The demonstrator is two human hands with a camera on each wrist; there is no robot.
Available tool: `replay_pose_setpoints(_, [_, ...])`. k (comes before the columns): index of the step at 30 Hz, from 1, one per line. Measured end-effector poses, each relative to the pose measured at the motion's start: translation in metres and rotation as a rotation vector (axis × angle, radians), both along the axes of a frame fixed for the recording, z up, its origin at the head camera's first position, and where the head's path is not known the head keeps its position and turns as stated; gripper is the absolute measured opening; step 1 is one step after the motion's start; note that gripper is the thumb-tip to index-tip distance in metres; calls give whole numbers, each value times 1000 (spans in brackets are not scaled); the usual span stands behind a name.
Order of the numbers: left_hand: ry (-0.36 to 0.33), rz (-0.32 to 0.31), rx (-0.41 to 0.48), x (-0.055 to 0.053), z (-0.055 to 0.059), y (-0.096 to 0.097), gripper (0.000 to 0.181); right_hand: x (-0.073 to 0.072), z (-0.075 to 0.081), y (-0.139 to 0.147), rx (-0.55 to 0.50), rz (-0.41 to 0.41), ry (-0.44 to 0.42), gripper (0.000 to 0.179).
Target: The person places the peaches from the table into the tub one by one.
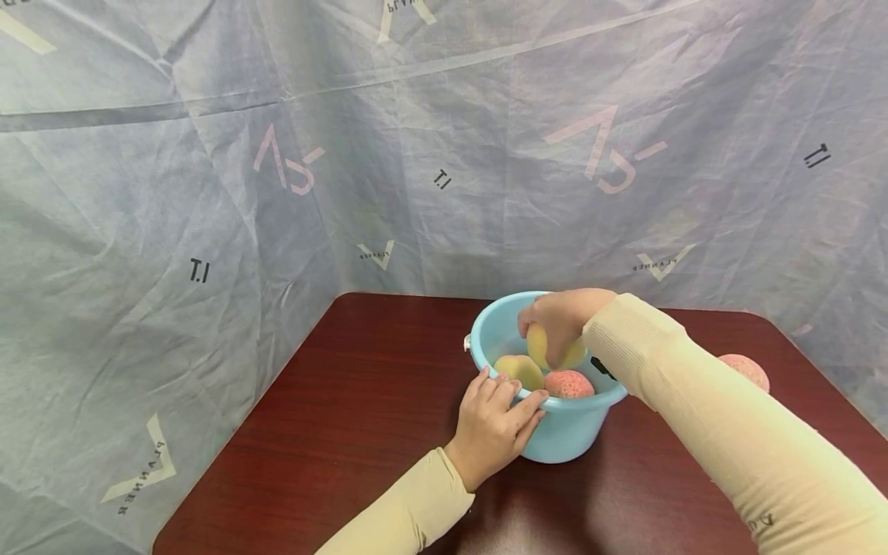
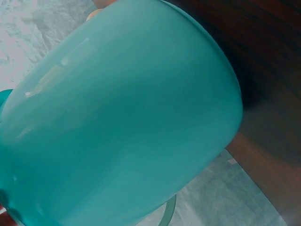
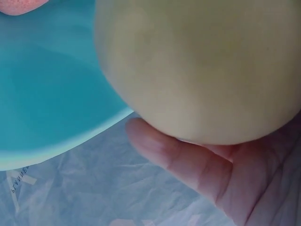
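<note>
Yellow ball [image 1: 537, 344] within curled fingers of right hand [image 1: 557, 317], inside blue bucket [image 1: 563, 438]; left hand [image 1: 496, 422] in grip on near rim [image 1: 574, 403].

One blue bucket [image 1: 565, 433] is standing on one surface [image 1: 347, 408]; two yellow rounded objects [image 1: 516, 370] [image 1: 536, 341] and two pink rounded objects [image 1: 569, 383] [image 1: 748, 371] are showing; two hands [image 1: 494, 425] [image 1: 558, 317] and two cream sleeves [image 1: 416, 501] [image 1: 728, 424] are also appearing.

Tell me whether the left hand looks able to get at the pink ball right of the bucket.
Probably not directly: the left hand holds the bucket, which, with the right sleeve, lies between that hand and the pink ball.
</note>
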State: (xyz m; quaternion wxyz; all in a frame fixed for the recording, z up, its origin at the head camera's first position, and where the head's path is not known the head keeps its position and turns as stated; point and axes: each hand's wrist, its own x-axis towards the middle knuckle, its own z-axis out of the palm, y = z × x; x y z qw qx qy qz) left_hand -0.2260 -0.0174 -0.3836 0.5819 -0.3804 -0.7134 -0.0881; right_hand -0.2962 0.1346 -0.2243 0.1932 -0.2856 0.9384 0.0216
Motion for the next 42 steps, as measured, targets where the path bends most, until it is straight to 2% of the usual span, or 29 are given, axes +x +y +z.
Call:
replay_pose_setpoints(3, [1,-2,-2,0,-1,1,29,-1,0,2,8,6,-1,50])
replay_pose_setpoints(11, [27,7,-2,-2,0,2,28,-1,6,4,-2,21,113,42])
replay_pose_setpoints(24, [17,0,4,-3,2,1,29,-3,3,18,-26,14,101,36])
replay_pose_setpoints(31, [20,2,12,-3,1,0,28,-2,2,24,-1,17,98,36])
replay_pose_setpoints(42, [27,0,3,-4,-2,2,30,-1,-4,52,-14,23,128,36])
